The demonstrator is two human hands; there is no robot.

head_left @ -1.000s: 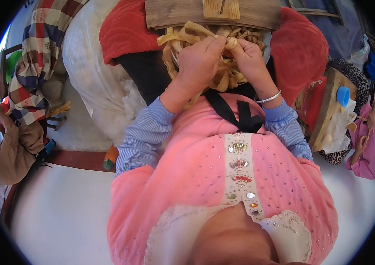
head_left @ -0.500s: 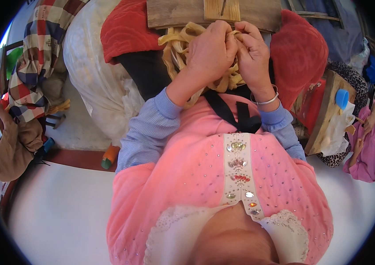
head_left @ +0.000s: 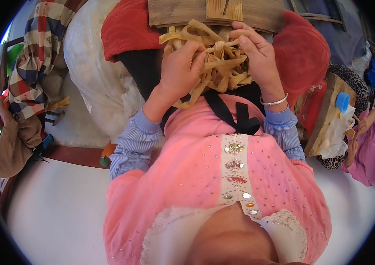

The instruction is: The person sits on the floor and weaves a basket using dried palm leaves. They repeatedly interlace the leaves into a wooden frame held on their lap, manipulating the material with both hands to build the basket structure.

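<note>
My left hand [head_left: 181, 70], fingers curled and thumb pressed in, grips at the left side of a tangled pile of yellowish flat strips [head_left: 220, 66] on my lap. My right hand [head_left: 260, 57] is at the pile's upper right, thumb and fingers pinching a strip. The hands are apart, with loops of strip between them. Just above lies a wooden board [head_left: 174, 13] carrying a smaller block [head_left: 223, 9] with a metal spike. The container under the pile is mostly hidden.
Red padded cloths [head_left: 300, 57] flank my lap. A white sack [head_left: 95, 92] stands left, near a person in brown [head_left: 17, 148]. At right are a wooden stand [head_left: 320, 128], a blue cup [head_left: 342, 102] and another person in pink [head_left: 361, 157], hands raised.
My hands, close together earlier, have separated: the left moved down and left, the right slightly rightward, uncovering more of the strips between them.
</note>
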